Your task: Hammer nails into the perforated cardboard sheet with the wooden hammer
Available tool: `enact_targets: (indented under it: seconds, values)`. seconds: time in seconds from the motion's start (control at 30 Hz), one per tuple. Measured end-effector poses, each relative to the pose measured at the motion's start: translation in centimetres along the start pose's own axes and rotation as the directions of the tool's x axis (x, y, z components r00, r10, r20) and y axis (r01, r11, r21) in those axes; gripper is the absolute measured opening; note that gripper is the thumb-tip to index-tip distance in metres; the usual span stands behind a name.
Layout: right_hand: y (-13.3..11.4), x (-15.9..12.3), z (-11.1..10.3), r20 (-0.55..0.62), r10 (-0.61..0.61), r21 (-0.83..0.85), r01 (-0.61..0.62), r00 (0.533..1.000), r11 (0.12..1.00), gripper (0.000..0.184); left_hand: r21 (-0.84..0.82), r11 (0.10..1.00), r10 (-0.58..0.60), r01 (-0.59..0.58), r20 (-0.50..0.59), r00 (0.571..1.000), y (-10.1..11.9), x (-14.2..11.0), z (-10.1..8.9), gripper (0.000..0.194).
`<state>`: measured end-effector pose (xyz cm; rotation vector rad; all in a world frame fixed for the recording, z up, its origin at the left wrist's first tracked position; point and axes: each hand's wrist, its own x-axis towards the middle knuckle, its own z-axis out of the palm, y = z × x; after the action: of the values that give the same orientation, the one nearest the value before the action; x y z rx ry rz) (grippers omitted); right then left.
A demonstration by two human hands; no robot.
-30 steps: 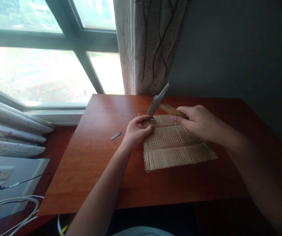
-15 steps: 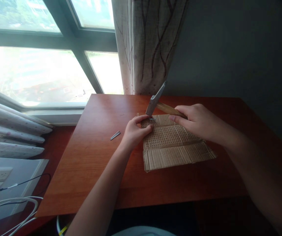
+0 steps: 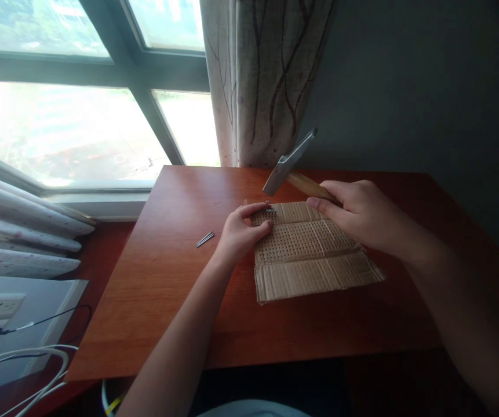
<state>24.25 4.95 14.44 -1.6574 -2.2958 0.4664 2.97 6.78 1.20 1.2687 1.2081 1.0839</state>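
Note:
A hammer (image 3: pixel 290 161) with a pale metal head and a wooden handle is raised above the far left part of the cardboard, and my right hand (image 3: pixel 353 205) is wrapped round its handle. Under it lies a creased sheet of cardboard (image 3: pixel 301 275) with rows of small holes. My left hand (image 3: pixel 243 229) rests on the sheet's left edge, thumb and index finger apart. Between those fingertips stand several small metal nails (image 3: pixel 270 212), too small to make out singly. Its other fingers are mostly hidden.
Several loose nails (image 3: pixel 205 238) lie on the reddish wooden table (image 3: pixel 153 295), left of my left hand. A small clear object (image 3: pixel 245 202) sits behind that hand. Beyond the table are a curtain (image 3: pixel 266 87) and a window; white cables (image 3: pixel 53 359) hang at lower left.
The hammer has lifted off the nail area, moving up and to the right with my right hand. My left hand and the cardboard have stayed nearly in place.

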Motion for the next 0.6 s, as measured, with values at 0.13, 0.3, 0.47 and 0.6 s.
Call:
enact_targets:
  seconds: [0.13,0.3,0.47,0.6]
  values:
    - [-0.1,0.3,1.0,0.065,-0.021,0.024,0.02,0.998,1.0,0.032,-0.02,1.0,0.01,-0.009,0.014,1.0,0.0,0.1,0.0,0.037]
    - [-0.4,0.2,0.8,0.065,-0.03,0.031,0.028,0.997,0.999,0.032,0.01,1.0,0.017,-0.017,0.025,1.0,-0.3,0.2,-0.2,0.038]
    - [-0.3,0.0,0.6,0.027,-0.01,-0.001,0.011,1.0,1.0,0.033,0.023,0.999,0.023,-0.024,0.02,1.0,-0.3,0.2,-0.1,0.037]
    - [-0.1,0.3,1.3,0.099,-0.004,-0.003,0.004,0.995,1.0,0.031,-0.031,0.999,0.005,-0.004,0.032,0.999,0.0,0.1,0.0,0.038]
